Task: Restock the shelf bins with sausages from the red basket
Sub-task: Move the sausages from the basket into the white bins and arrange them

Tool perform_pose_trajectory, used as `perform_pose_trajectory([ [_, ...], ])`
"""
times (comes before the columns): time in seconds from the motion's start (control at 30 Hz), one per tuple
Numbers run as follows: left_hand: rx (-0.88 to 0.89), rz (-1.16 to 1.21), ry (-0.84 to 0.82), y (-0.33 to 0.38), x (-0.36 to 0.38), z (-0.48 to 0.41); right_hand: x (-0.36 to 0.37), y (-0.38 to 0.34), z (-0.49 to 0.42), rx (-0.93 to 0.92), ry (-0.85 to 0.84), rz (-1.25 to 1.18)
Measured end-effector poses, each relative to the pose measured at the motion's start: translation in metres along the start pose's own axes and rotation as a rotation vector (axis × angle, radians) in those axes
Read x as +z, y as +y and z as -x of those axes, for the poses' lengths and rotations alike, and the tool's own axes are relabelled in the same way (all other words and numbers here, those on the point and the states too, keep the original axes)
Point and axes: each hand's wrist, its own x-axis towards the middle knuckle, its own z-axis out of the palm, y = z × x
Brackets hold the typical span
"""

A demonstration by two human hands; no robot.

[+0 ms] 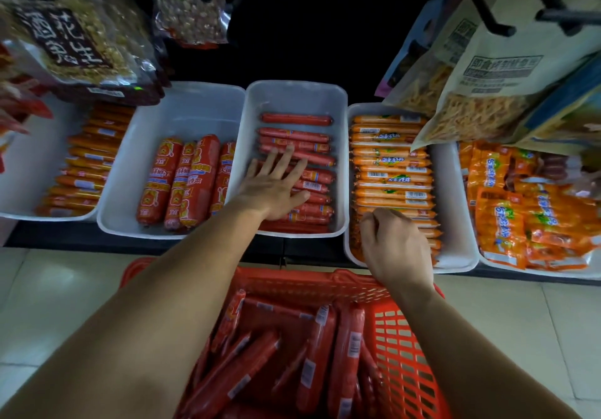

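A red basket [403, 347] stands on the floor below me, holding several long red sausages [344, 353]. On the shelf, the middle white bin [292, 93] holds thin red sausages [296, 135] laid crosswise. My left hand [273, 187] lies flat on them with its fingers spread. The bin to its right [452, 197] is packed with orange sausages [390, 171]. My right hand [396, 246] sits at that bin's near end with fingers curled down among the orange sausages; what the fingers hold is hidden.
Left of the middle bin, a white bin [182, 116] holds thick red sausages [182, 181]. A far-left bin [29, 171] holds orange sausages. Orange snack packs [520, 210] fill the far-right tray. Hanging snack bags [481, 86] overlap the bins from above.
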Motion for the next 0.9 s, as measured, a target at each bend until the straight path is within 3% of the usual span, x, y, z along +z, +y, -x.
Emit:
perform_pose_trajectory([
  [0.1, -0.008, 0.049, 0.019, 0.007, -0.020, -0.001, 0.004, 0.003, -0.003, -0.037, 0.003, 0.005],
  [0.27, 0.026, 0.382, 0.214, 0.019, -0.040, 0.081, -0.007, 0.002, 0.001, -0.105, 0.002, 0.101],
  [0.43, -0.039, 0.492, 0.387, -0.004, -0.023, 0.203, -0.048, -0.034, 0.036, -0.083, 0.126, -0.065],
  [0.53, -0.140, 0.542, 0.362, -0.006, 0.017, 0.264, -0.053, -0.040, 0.097, -0.060, 0.078, -0.150],
  [0.63, -0.264, 0.559, 0.171, -0.004, 0.061, 0.302, -0.037, -0.029, 0.151, 0.043, -0.124, -0.170],
  [0.73, -0.343, 0.516, -0.046, -0.002, 0.097, 0.322, -0.007, -0.010, 0.187, 0.132, -0.541, -0.095],
  [0.9, -0.346, 0.481, -0.204, -0.012, 0.143, 0.327, 0.040, 0.001, 0.228, -0.018, -0.996, 0.038],
])
